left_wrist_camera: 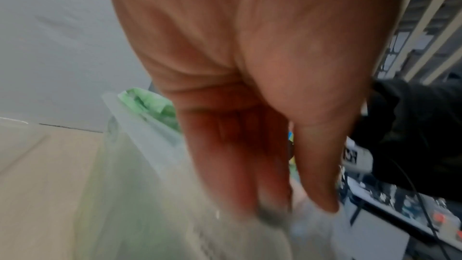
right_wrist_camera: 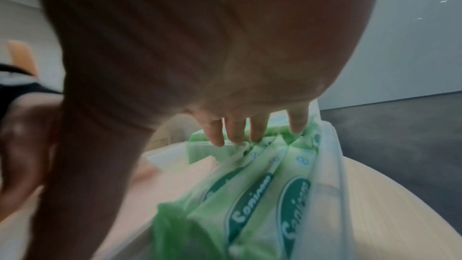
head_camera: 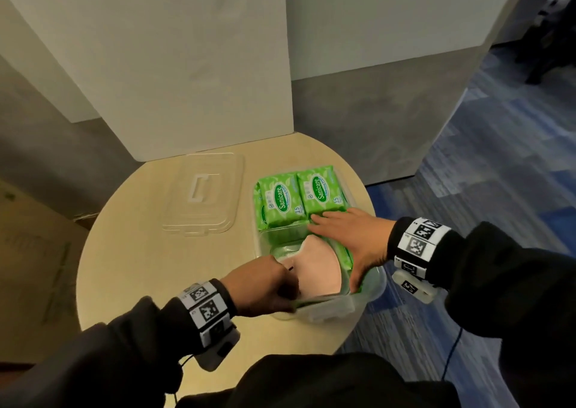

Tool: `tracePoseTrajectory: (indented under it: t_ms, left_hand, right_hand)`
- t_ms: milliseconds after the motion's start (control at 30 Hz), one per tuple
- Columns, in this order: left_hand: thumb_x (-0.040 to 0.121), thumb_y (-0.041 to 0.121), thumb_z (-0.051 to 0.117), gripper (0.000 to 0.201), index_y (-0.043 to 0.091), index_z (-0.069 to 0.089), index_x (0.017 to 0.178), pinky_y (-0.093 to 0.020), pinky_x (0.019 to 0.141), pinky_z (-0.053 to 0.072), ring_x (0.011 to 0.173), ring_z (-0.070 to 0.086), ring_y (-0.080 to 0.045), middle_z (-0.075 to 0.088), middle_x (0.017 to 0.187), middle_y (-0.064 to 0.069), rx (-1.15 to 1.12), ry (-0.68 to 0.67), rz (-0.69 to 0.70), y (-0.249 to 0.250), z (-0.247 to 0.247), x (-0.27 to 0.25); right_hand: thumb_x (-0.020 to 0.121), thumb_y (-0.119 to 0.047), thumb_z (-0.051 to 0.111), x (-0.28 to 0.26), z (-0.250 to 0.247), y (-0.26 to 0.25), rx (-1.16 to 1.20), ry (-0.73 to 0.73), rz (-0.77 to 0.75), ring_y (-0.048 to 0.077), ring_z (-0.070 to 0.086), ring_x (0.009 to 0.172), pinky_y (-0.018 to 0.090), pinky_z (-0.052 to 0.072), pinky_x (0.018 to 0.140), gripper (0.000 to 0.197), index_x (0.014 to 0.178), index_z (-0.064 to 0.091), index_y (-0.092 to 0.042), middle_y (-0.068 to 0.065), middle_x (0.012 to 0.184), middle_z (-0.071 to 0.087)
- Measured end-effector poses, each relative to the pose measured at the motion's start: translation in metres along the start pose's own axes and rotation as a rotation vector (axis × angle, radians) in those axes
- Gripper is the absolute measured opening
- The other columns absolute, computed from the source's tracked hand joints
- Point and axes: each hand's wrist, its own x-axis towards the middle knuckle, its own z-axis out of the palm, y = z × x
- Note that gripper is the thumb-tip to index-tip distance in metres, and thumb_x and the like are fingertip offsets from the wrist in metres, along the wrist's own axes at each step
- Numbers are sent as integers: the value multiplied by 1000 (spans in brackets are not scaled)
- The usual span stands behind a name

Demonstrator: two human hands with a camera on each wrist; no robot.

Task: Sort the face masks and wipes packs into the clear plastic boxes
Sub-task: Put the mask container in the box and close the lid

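Nearest the viewer, the person's left hand (head_camera: 265,286) reaches into the near end of the clear plastic box (head_camera: 371,286) on the round table (head_camera: 131,252), fingers curled at a pink face mask (head_camera: 318,267); whether that grip actually pinches it cannot be told. The mask is best slid flat into the free space. Just beyond, the right hand (head_camera: 346,239) lies flat, fingers straight, holding the green Sanicare wipes packs (head_camera: 299,199) back. Farther left lies the clear lid (head_camera: 202,192).
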Motion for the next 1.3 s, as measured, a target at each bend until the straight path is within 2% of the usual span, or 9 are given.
tracePoseTrajectory:
  t_ms: [67,133,200,267,333,533,800,1067,1300]
  left_hand:
    - [88,46,76,26,26,78,104,-29,75,53,78,64,-6,76,95,11,-147,-24,5,-4,-15,-6]
    - [81,57,79,44,31,75,117,-28,74,51,83,62,-2,72,104,14,-106,93,-14,-10,-28,-12]
    - [69,77,75,81,36,60,137,-30,82,51,103,57,-5,61,125,13,107,202,-102,-23,-35,-16]
    - [59,88,71,119,30,35,157,-34,104,47,131,45,-14,42,151,7,226,147,-231,-36,-35,-18]
    - [57,91,70,135,22,21,163,-35,115,38,141,36,-20,30,162,2,256,80,-286,-43,-29,-18]
    - [62,99,52,135,20,12,165,-43,120,27,149,24,-25,15,169,1,392,46,-337,-39,-11,-19]
    - [64,87,61,110,21,40,149,-43,105,40,125,33,-26,25,146,-1,316,17,-461,-35,-9,8]
    - [53,92,71,145,14,14,161,-39,115,38,137,30,-25,6,159,3,78,76,-410,-40,5,-13]
    - [52,95,66,142,11,24,158,-43,111,39,131,32,-28,16,158,-2,230,66,-495,-28,9,4]
  right_hand:
    - [52,-74,86,0,2,-3,-42,-19,14,20,-1,157,53,9,126,150,163,-2,-24,-3,171,-6]
    - [50,-73,87,1,3,-4,-22,-11,26,19,0,157,55,9,125,153,163,-3,-23,-2,171,-3]
    - [46,-73,88,1,2,-4,14,6,41,18,4,157,55,8,125,155,162,-3,-23,-3,171,4]
    - [44,-74,88,1,2,-5,-7,17,44,19,7,156,56,10,125,156,161,-1,-21,-2,171,7]
    - [45,-76,86,2,4,-7,-68,14,42,21,9,156,58,12,124,156,161,-1,-18,1,171,6]
    - [53,-75,84,3,-1,-12,-128,-77,65,23,-2,158,61,4,124,154,162,-7,-15,3,171,-6]
    - [54,-84,75,11,0,-6,-197,-132,30,24,-9,157,62,0,123,151,162,-6,-17,2,171,-9]
    - [65,-89,62,19,19,-2,-327,-113,-5,35,-19,154,69,-8,119,143,161,-10,-10,16,168,-17]
    - [58,-86,71,22,19,1,-297,-115,-13,32,-18,155,68,-6,120,152,159,-18,-17,13,169,-16]
